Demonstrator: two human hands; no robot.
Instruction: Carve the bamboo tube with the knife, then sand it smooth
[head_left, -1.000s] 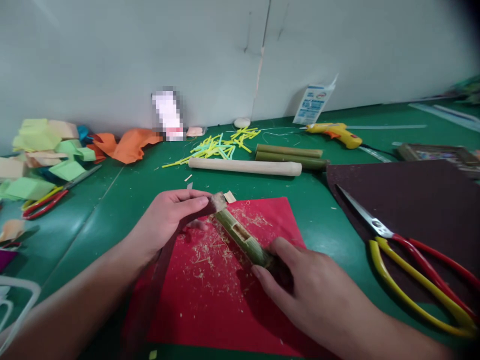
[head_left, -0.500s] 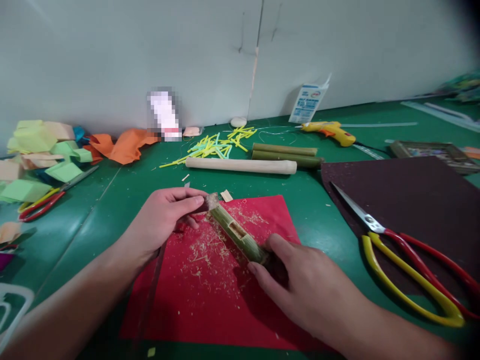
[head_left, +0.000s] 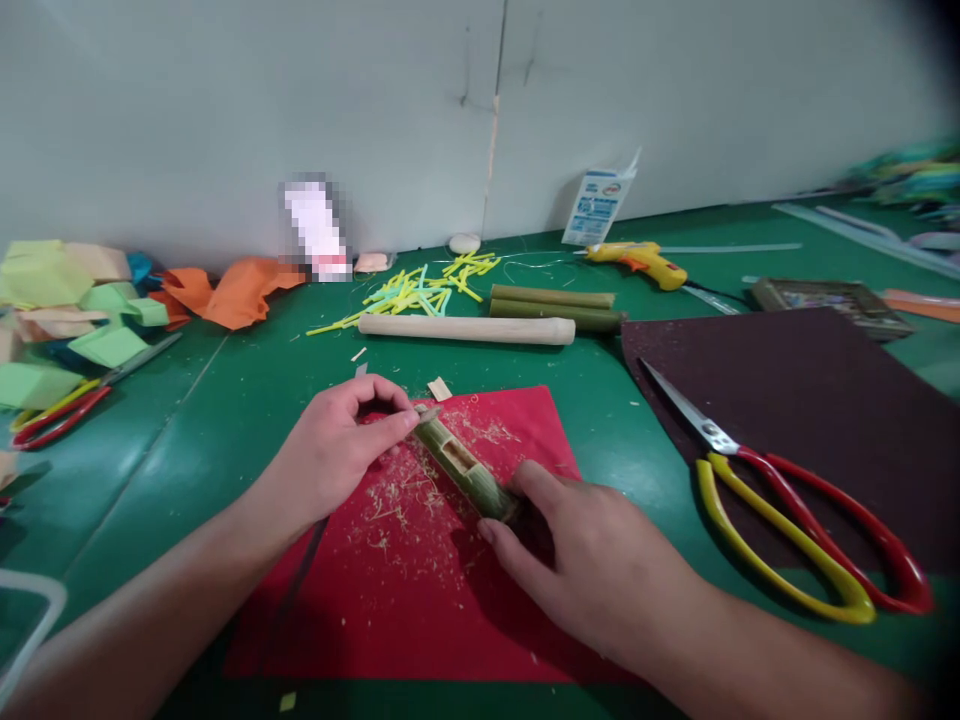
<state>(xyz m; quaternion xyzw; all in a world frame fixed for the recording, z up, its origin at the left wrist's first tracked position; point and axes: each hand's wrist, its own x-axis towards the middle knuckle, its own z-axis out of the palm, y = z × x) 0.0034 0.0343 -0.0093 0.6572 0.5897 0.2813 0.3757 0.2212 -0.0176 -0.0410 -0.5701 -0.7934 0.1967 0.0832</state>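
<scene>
My right hand (head_left: 592, 540) is closed around the near end of a green bamboo tube (head_left: 466, 468) with a rectangular notch cut in its upper side. The tube slants away to the left over a red sheet (head_left: 420, 610) scattered with fine bamboo shavings (head_left: 382, 510). At the tube's far end, my left hand (head_left: 337, 440) pinches a small greyish-brown piece of sandpaper (head_left: 429, 412) against the rim. Its thumb and index finger hide part of that piece.
Behind lie a pale peeled stick (head_left: 465, 329), bamboo tubes (head_left: 555, 306), cut yellow straws (head_left: 409, 290) and a yellow glue gun (head_left: 637, 262). Large scissors (head_left: 780, 500) rest on a dark sheet (head_left: 795, 390) at right. More scissors (head_left: 71, 405) lie at left by coloured paper (head_left: 60, 300).
The sandpaper has tilted from showing its face to nearly edge-on at the tube's end. My view has shifted slightly right, while both hands keep their grips.
</scene>
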